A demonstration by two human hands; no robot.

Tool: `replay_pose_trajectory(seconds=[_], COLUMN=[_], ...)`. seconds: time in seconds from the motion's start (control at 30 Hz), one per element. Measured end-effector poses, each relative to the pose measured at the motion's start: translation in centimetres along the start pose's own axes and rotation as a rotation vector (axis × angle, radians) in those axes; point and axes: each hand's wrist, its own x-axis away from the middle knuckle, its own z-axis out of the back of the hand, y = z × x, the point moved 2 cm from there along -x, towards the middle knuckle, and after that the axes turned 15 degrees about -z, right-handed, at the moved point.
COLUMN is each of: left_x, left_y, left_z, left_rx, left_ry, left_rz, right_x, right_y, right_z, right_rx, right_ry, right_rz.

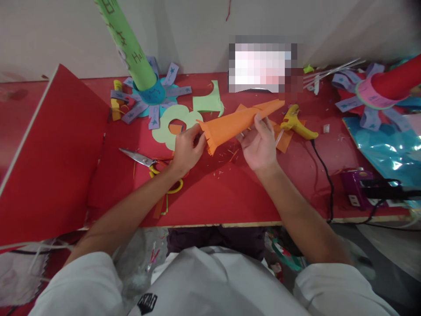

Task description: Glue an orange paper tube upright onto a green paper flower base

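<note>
An orange paper cone (pixel 235 125) is held above the red table, its fringed wide end to the left and its narrow tip to the upper right. My left hand (pixel 189 149) pinches the fringed edge. Under the cone's right part, my right hand (pixel 261 142) supports it, thumb against the paper. Behind my left hand lies a green paper flower ring (pixel 161 128). Scissors (pixel 140 159) with yellow and orange handles rest by my left forearm. Right of my right hand is a yellow glue gun (pixel 297 124), lying near orange paper scraps (pixel 285 141).
A green paper tube (pixel 131 52) stands on a blue flower base at the back left. Near the wall is a blurred screen (pixel 259 66). A red board (pixel 59 153) leans at left. To the right are a red tube (pixel 399 79), blue wrapping (pixel 384 149) and a purple power socket (pixel 355 188).
</note>
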Motion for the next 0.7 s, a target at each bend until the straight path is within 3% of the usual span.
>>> replay_pose_trajectory(seconds=[0.2, 0.43, 0.7], left_x=[0.08, -0.17, -0.07], left_y=[-0.17, -0.01, 0.03], left_z=[0.03, 0.17, -0.02], left_rx=[0.041, -0.014, -0.001], left_ry=[-0.003, -0.009, -0.050], left_rz=[0.044, 0.053, 0.052], right_x=[0.50, -0.05, 0.27], right_y=[0.10, 0.49, -0.10], right_z=[-0.57, -0.08, -0.31], right_rx=[0.054, 0.044, 0.058], right_ry=[-0.035, 0.089, 0.042], right_rz=[-0.011, -0.005, -0.020])
